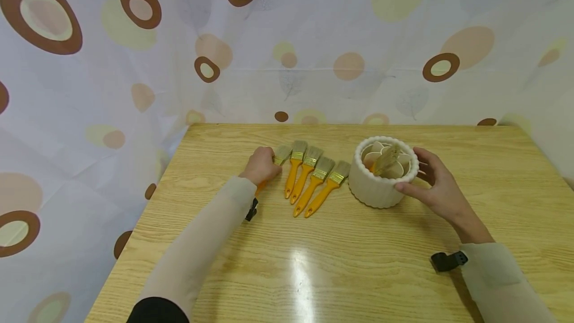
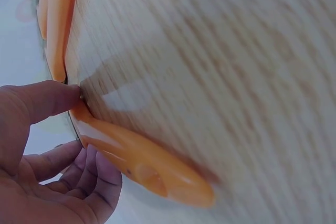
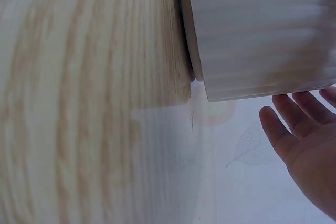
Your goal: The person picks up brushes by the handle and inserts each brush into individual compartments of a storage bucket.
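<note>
The brushes [image 1: 315, 182] are finished with orange-yellow handles [image 1: 305, 201], gold-coloured ferrules [image 1: 320, 173] and pale beige bristles [image 1: 325, 164]. The container [image 1: 374, 191] is coloured creamy white. The table [image 1: 381, 263] is patterned with streaky, light yellow-brown wood grain. The whitish backdrop [image 1: 314, 24] is printed with brown rings, peach and pale yellow-green blobs, and faint grey leaves. The sleeves [image 1: 202, 243] are coloured off-white, with a black band [image 1: 157, 311] seen on the left one.

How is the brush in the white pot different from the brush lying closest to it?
The potted brush tilts with its bristles up, while the nearest brush lies flat on the table. The potted brush's handle is mostly hidden; the nearest brush's whole handle shows. Both have tan bristles and orange handles.
</note>
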A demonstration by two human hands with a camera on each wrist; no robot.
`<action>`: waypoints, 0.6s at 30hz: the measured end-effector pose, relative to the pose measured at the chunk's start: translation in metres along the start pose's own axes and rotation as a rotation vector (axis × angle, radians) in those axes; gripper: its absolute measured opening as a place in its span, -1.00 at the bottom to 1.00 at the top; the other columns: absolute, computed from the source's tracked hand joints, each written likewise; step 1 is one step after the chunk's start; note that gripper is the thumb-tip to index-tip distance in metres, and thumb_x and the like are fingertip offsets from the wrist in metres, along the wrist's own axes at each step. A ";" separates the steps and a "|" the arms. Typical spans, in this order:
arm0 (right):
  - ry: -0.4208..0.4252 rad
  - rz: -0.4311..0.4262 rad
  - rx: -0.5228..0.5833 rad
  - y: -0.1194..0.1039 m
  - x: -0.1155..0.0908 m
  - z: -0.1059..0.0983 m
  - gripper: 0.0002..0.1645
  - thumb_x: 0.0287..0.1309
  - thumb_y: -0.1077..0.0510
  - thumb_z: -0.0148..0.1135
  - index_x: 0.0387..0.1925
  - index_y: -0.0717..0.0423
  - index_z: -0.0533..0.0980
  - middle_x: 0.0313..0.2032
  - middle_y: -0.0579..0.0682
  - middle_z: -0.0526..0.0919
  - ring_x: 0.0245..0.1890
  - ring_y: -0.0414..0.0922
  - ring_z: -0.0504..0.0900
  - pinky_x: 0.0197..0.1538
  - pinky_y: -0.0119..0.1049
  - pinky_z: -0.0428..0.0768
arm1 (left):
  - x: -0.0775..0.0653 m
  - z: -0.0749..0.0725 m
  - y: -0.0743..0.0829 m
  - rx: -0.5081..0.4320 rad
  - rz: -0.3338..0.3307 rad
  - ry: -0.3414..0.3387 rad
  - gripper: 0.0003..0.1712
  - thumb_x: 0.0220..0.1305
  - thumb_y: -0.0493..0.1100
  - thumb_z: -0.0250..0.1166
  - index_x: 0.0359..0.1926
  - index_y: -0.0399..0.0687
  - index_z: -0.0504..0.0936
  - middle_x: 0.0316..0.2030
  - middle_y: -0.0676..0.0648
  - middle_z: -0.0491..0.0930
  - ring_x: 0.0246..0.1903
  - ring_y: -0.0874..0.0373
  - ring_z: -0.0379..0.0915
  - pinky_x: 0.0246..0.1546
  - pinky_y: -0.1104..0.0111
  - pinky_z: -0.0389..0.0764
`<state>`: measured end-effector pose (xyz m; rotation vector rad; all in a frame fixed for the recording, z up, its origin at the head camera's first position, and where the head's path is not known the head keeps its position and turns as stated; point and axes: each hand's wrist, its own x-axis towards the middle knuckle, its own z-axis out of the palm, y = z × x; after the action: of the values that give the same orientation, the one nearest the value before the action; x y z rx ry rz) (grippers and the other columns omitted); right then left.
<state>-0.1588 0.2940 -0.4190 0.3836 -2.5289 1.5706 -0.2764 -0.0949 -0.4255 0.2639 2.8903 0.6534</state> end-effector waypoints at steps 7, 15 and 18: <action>-0.002 0.008 -0.003 -0.001 -0.002 0.000 0.07 -0.03 0.35 0.41 0.44 0.00 0.05 0.27 0.06 0.24 0.18 -0.18 0.30 0.06 -0.62 0.27 | 0.000 0.001 -0.001 0.007 -0.006 0.001 -0.80 0.12 -0.20 0.32 -0.30 -0.27 0.57 -0.35 -0.13 0.50 -0.45 0.07 0.34 -0.46 0.32 0.39; 0.000 0.012 -0.015 -0.002 -0.002 0.000 0.06 -0.02 0.33 0.42 0.44 -0.01 0.06 0.26 0.06 0.25 0.18 -0.15 0.30 0.08 -0.57 0.28 | -0.004 0.000 -0.004 0.031 0.003 0.004 -0.71 0.14 -0.19 0.31 -0.17 -0.31 0.57 -0.24 -0.17 0.48 -0.35 0.04 0.38 -0.35 0.28 0.44; 0.001 0.009 -0.011 -0.003 -0.002 0.001 0.07 -0.04 0.34 0.42 0.44 -0.01 0.06 0.26 0.08 0.24 0.18 -0.15 0.30 0.07 -0.58 0.28 | -0.006 -0.001 -0.004 0.028 -0.001 0.000 -0.65 0.13 -0.19 0.31 -0.10 -0.32 0.55 -0.17 -0.19 0.46 -0.28 0.02 0.38 -0.28 0.25 0.47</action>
<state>-0.1566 0.2925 -0.4174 0.3709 -2.5414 1.5587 -0.2710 -0.1006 -0.4259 0.2656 2.9008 0.6128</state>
